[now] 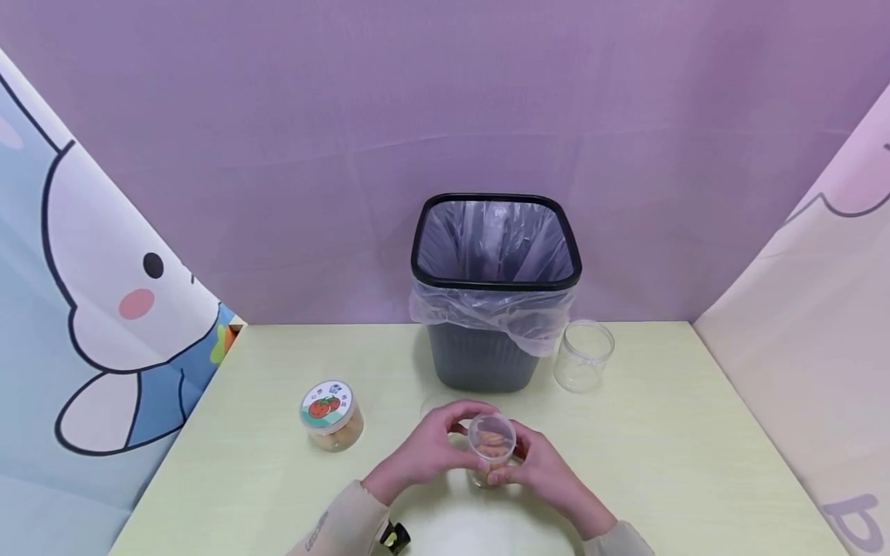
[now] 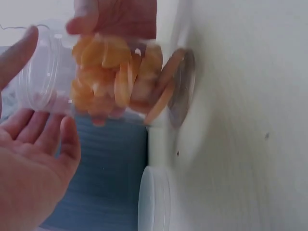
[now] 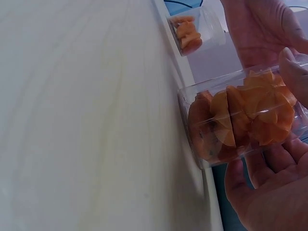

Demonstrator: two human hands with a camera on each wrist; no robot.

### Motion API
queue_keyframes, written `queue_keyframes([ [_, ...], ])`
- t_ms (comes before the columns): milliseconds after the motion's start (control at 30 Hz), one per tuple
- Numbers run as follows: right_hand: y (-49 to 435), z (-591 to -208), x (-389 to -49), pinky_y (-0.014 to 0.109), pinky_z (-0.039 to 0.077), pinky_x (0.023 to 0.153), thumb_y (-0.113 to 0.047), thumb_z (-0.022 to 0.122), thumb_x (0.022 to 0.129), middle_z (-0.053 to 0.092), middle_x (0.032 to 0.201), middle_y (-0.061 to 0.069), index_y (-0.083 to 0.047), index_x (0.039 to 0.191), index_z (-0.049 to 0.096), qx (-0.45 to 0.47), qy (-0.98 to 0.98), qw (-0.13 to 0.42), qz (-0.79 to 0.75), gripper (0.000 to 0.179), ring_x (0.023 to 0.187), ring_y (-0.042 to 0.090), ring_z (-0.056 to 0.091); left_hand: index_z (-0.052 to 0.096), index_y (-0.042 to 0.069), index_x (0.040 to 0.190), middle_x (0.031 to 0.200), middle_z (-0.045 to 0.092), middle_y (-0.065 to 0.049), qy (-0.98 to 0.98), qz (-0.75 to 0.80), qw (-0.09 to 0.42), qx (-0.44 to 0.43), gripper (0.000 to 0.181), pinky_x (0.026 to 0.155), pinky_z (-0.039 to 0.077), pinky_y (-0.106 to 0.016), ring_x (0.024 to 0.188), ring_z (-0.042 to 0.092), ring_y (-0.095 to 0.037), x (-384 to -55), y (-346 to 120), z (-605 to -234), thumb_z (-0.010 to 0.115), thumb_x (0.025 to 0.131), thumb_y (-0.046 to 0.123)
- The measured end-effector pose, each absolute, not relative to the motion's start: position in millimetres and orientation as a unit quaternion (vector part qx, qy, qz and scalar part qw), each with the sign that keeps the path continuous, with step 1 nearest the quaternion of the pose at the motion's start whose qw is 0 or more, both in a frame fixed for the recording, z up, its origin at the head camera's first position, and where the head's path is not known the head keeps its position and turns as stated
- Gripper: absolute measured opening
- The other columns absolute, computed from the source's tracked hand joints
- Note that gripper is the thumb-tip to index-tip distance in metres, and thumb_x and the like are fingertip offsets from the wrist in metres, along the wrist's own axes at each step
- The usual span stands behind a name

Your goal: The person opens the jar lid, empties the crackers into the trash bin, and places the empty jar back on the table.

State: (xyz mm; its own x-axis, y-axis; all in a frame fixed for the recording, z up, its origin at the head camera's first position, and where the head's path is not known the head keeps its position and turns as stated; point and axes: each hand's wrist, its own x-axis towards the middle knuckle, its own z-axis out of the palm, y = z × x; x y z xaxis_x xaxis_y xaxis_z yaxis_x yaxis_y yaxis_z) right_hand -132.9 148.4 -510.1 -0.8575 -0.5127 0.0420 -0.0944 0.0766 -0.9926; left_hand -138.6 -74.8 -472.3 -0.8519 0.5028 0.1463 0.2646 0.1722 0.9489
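Between my two hands stands a clear plastic jar [image 1: 490, 452], upright and without a lid on its mouth. Orange-brown snack pieces [image 3: 245, 115] fill much of it, and its base is down at the tabletop. My left hand [image 1: 438, 446] grips the jar's left side, thumb in front and fingers behind. From the other side my right hand [image 1: 549, 472] holds it in the same manner. A translucent round lid [image 2: 154, 202] lies on the table behind my left hand, mostly hidden in the head view.
A lidded jar [image 1: 334, 417] with a tomato-printed label stands at the left. A dark bin [image 1: 483, 355] with a black rim and clear liner is behind the hands. Right of it sits an uncovered clear jar [image 1: 584, 359]. Patterned cloth hangs around the table [image 1: 667, 432].
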Motion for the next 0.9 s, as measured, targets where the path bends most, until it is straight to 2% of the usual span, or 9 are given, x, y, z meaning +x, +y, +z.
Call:
queue_keyframes([
  [200, 148, -510, -133, 0.028, 0.044, 0.100, -0.009, 0.086, 0.075, 0.064, 0.125, 0.012, -0.001, 0.134, 0.057, -0.215, 0.718, 0.158, -0.642, 0.066, 0.118, 0.031, 0.057, 0.062, 0.020, 0.128, 0.125, 0.064, 0.010, 0.763, 0.605, 0.064, 0.219, 0.070, 0.092, 0.047, -0.045, 0.115, 0.057, -0.026, -129, -69, -473, 0.092, 0.065, 0.012],
  [433, 148, -510, -133, 0.028, 0.045, 0.099, -0.009, 0.085, 0.075, 0.064, 0.124, 0.013, -0.001, 0.133, 0.057, -0.210, 0.719, 0.162, -0.642, 0.065, 0.116, 0.030, 0.059, 0.061, 0.019, 0.125, 0.121, 0.061, 0.008, 0.766, 0.612, 0.021, 0.195, 0.070, 0.090, 0.047, -0.037, 0.114, 0.057, -0.026, -122, -62, -475, 0.094, 0.063, 0.017],
  [533, 148, -510, -133, 0.027, 0.044, 0.099, -0.009, 0.085, 0.076, 0.064, 0.123, 0.013, -0.001, 0.133, 0.057, -0.206, 0.721, 0.162, -0.641, 0.064, 0.115, 0.029, 0.060, 0.061, 0.018, 0.123, 0.120, 0.058, 0.006, 0.768, 0.612, 0.007, 0.187, 0.069, 0.091, 0.047, -0.037, 0.114, 0.056, -0.023, -119, -59, -475, 0.095, 0.063, 0.020],
  [733, 149, -509, -132, 0.026, 0.044, 0.099, -0.008, 0.084, 0.076, 0.065, 0.122, 0.014, 0.000, 0.132, 0.057, -0.203, 0.723, 0.161, -0.640, 0.063, 0.115, 0.028, 0.060, 0.060, 0.017, 0.123, 0.119, 0.056, 0.004, 0.775, 0.606, -0.002, 0.177, 0.069, 0.091, 0.046, -0.039, 0.116, 0.055, -0.020, -116, -55, -475, 0.095, 0.063, 0.022],
  [900, 148, -509, -131, 0.027, 0.045, 0.099, -0.010, 0.084, 0.078, 0.065, 0.122, 0.013, -0.001, 0.132, 0.057, -0.206, 0.721, 0.159, -0.642, 0.061, 0.115, 0.029, 0.060, 0.058, 0.014, 0.129, 0.124, 0.054, 0.006, 0.780, 0.593, 0.018, 0.200, 0.072, 0.092, 0.046, -0.036, 0.116, 0.053, -0.020, -120, -60, -477, 0.093, 0.066, 0.021],
])
